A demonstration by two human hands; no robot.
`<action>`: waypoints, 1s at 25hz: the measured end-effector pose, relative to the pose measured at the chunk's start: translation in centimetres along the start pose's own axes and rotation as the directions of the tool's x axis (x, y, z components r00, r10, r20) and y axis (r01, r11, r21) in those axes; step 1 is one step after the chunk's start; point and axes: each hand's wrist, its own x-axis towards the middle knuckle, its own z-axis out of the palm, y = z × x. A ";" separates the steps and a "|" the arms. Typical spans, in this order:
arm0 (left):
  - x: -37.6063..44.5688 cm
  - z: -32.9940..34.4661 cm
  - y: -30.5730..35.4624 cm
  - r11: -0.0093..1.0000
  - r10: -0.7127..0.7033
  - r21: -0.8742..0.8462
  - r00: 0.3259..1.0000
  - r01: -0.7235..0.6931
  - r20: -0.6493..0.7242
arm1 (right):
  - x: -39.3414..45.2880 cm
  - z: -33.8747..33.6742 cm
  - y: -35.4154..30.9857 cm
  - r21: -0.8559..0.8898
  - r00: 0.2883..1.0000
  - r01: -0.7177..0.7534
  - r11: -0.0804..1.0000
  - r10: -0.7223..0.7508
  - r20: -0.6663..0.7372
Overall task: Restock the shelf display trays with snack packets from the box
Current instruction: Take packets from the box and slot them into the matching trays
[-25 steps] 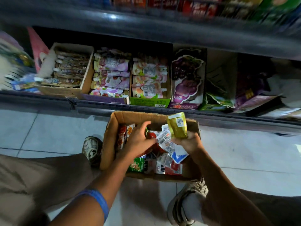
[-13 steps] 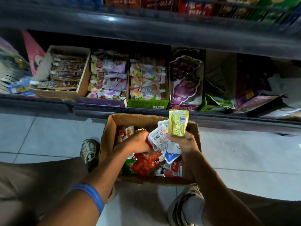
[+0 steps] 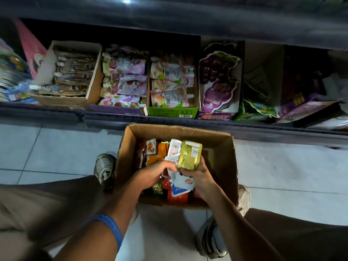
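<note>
Box (image 3: 222, 147) rim near shelf edge (image 3: 188, 127); both hands (image 3: 201, 178) inside w/ packets (image 3: 189, 155).

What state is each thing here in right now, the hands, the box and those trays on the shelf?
Cardboard box: open, on the floor, part full.
Right hand: grips the yellow-green packet, upright.
Left hand: curled on white packets.
Green tray: stocked.
Brown tray: stocked.
Grape tray: contents hidden.
</note>
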 end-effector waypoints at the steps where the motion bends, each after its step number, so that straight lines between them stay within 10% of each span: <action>1: 0.1 0.3 -0.6 0.999 -0.037 0.017 0.999 0.037 0.009 | 0.0 -0.2 0.6 -0.032 0.997 -0.075 0.997 0.074 -0.031; 7: 1.5 2.1 -3.7 0.945 -0.019 0.325 0.999 0.034 -0.050 | -0.3 -0.6 1.5 -0.237 0.921 -0.389 0.890 0.380 -0.084; 17: -2.1 1.3 3.8 0.966 0.253 -0.003 0.944 -0.259 -0.213 | -2.4 2.0 -7.4 0.036 0.981 0.119 0.992 -0.123 0.151; 25: -11.6 1.0 10.1 0.878 0.441 -0.131 0.884 -0.461 -0.157 | -9.2 6.5 -15.1 -0.186 0.805 0.592 0.785 -0.588 0.080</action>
